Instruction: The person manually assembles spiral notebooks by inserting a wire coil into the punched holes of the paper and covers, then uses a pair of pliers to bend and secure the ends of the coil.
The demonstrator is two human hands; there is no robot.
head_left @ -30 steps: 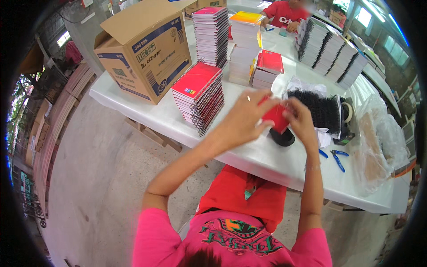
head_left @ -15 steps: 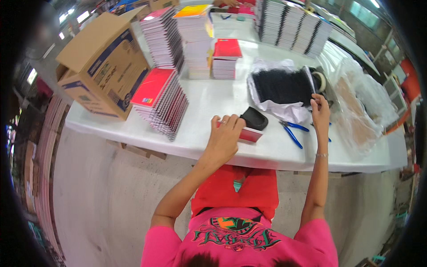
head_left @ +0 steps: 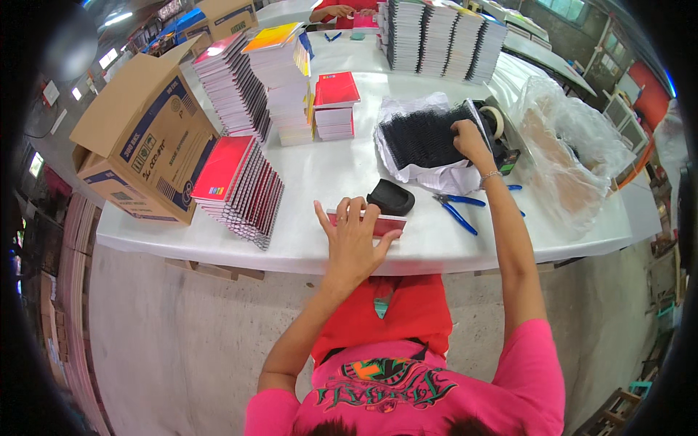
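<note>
- White table (head_left: 327,171): long, runs across the view; carries everything below; person sits at its near edge.
- Cardboard box (head_left: 142,138): brown with blue print, flaps open, at the table's far left end, partly overhanging the edge.
- Clear plastic bag (head_left: 563,152): crumpled, at the right end, brown sheets showing through it.
- Notebook stacks (head_left: 440,36): tall row of spiral-bound books at the far side; further stacks (head_left: 251,80) lean left of centre; a short red-topped pile (head_left: 336,105) stands just beside them; a slanted fan of red-covered books (head_left: 243,185) lies next to the box.
- Bundle of black spiral bindings (head_left: 425,134): lies on white wrapping paper, right of centre; tape roll (head_left: 493,120) just behind it.
- Right hand (head_left: 469,139): reaches forward onto the right end of the bundle, fingers curled down into the coils; whether it grips one, cannot tell; bracelet at the wrist.
- Left hand (head_left: 352,236): flat, fingers spread apart, palm pressing on a red notebook (head_left: 382,221) at the near edge, in front of the person; not closed around it.
- Black punch-like tool (head_left: 390,197): just beyond the red notebook, apart from it.
- Blue-handled pliers (head_left: 456,211): lie on the table between notebook and bag, untouched.
- Another person's hands (head_left: 342,11): at the far end of the table, red sleeves; detail too small.
</note>
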